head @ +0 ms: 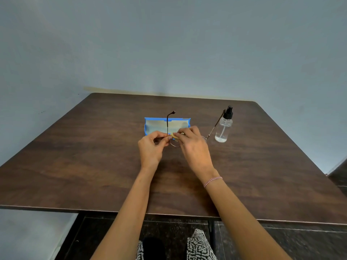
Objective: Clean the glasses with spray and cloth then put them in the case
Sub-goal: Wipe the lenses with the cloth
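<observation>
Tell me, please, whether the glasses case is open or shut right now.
Open: the blue case shows its pale lining facing up, edged by its blue rim.

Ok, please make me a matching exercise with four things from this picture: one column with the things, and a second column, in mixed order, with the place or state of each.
Things:
1. glasses
2. cloth
3. case
4. spray bottle

Places or states:
A. stands upright at the right, no hand on it
B. pinched in the right hand
C. blue, lies open on the table
D. frame pinched by the left hand, temples unfolded

Right pairs: 1-D, 2-B, 3-C, 4-A.
</observation>
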A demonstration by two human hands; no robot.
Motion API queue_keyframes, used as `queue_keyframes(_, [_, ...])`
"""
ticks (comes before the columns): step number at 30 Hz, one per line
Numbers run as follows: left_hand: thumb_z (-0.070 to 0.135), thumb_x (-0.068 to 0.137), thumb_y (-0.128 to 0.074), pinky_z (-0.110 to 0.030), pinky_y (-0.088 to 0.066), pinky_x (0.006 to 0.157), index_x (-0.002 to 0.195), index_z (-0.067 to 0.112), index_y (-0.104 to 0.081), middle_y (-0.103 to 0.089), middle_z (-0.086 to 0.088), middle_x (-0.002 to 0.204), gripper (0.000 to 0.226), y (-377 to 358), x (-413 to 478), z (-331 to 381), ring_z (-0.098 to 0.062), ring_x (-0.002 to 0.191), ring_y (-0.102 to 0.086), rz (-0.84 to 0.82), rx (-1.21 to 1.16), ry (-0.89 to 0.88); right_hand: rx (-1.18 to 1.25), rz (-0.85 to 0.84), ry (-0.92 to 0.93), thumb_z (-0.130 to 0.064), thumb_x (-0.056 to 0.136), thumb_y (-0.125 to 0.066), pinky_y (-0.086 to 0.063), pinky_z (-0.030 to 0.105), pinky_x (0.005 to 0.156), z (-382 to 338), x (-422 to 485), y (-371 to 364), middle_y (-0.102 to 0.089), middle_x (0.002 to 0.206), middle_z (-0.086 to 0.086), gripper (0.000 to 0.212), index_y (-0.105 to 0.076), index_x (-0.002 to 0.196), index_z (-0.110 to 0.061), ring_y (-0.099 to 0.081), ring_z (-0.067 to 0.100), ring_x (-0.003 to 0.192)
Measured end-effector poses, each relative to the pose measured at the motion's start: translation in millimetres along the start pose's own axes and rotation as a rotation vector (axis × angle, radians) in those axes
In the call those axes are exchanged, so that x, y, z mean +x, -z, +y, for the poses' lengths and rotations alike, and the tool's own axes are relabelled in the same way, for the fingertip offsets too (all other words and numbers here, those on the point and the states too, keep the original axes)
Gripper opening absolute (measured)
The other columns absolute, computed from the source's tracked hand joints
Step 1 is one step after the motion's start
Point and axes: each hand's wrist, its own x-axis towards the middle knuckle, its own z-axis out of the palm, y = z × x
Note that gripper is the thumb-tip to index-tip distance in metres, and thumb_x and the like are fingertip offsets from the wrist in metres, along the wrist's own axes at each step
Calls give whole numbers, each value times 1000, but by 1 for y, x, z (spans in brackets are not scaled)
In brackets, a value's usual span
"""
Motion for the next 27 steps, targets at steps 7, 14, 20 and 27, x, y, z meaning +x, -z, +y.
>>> queue_keyframes(7, [1,75,-74,-19,-56,66,77,17,-70,-69,5,73,17,2,0,-1,-5,67,-68,43,-36,-9,113,-146,14,-32,79,-71,-48,32,90,0,-16,4,-62,113,7,51,-61,119,-2,-49,24,100])
queue_keyframes(14, [-9,76,-68,-18,-55,63,75,7,-66,-71,5,63,16,1,-1,1,-6,65,-68,-20,-317,108,55,-38,83,10,64,-76,-54,31,78,4,-14,3,-66,106,5,48,-66,109,-3,-50,24,95])
queue_keyframes(20, [-8,71,-72,-22,-57,71,77,12,-70,-73,5,71,21,10,0,2,-9,76,-70,-158,-289,57,149,69,28,14,66,-74,-43,26,87,9,-17,6,-67,103,7,41,-68,104,-3,-44,18,91])
queue_keyframes(27, [-10,77,-66,-26,-58,69,72,17,-66,-70,-6,77,27,11,6,-2,-15,76,-70,-134,-232,7,144,50,27,-19,84,-62,-44,29,92,2,-16,4,-65,107,9,24,-68,102,-4,-44,19,99])
